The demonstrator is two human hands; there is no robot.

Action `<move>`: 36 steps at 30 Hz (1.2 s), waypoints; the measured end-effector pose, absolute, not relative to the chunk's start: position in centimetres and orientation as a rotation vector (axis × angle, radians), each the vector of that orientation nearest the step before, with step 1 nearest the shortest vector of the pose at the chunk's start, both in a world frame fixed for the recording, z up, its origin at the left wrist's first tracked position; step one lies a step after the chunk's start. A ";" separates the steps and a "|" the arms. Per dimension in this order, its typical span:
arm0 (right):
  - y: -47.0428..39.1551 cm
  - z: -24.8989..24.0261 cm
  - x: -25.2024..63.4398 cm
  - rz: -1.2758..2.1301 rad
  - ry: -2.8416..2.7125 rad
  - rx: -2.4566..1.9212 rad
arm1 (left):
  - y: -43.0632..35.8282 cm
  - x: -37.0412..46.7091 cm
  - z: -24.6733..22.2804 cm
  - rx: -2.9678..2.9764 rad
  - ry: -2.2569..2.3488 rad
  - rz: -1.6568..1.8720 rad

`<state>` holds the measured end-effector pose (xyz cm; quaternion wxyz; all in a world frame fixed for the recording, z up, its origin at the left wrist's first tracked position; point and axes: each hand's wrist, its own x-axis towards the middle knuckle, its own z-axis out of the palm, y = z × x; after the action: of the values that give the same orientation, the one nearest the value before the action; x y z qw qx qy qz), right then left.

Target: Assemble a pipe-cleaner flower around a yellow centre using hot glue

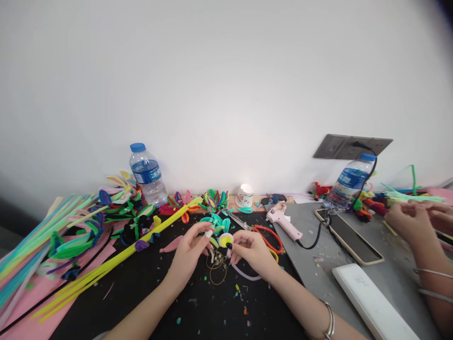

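In the middle of the black mat [170, 302], my right hand [253, 250] pinches a small round pipe-cleaner piece [225, 241], yellow with a lilac rim and a black part. A lilac pipe cleaner [247, 276] curves out below that hand. My left hand [191, 248] is just left of the piece, thumb and fingers curled together. A small white spot shows at its thumb tip; I cannot make out whether it holds anything. Below both hands lies thin coiled wire [217, 274]. Red-handled scissors [269, 236] lie behind my right hand, beside turquoise pipe-cleaner loops [215, 222].
Pipe cleaners [116, 264] pile up at left. A water bottle [146, 174] and a paper cup [245, 194] stand by the wall. Rightward are a pink glue gun [283, 222], a phone [350, 236], a white case [371, 302], another bottle [348, 182] and another person's hands [412, 222].
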<state>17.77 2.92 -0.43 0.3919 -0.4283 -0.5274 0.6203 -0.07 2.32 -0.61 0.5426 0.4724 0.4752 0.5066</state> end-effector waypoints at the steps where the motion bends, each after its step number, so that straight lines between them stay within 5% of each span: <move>1: 2.9 -0.4 17.8 1.590 -1.350 -1.081 | 2.2 0.0 -0.7 1.159 1.093 1.189; 20: 2.7 -0.4 18.0 1.405 -1.633 -1.154 | 2.0 0.3 -1.3 1.256 1.003 1.079; 36: 2.6 -0.7 17.9 1.609 -1.502 -1.165 | 2.2 0.3 -1.4 1.207 0.994 1.073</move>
<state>17.93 2.59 -0.67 0.3198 -0.4434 -0.5714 0.6121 0.32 2.21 -1.40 0.5831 0.5170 0.4257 0.4598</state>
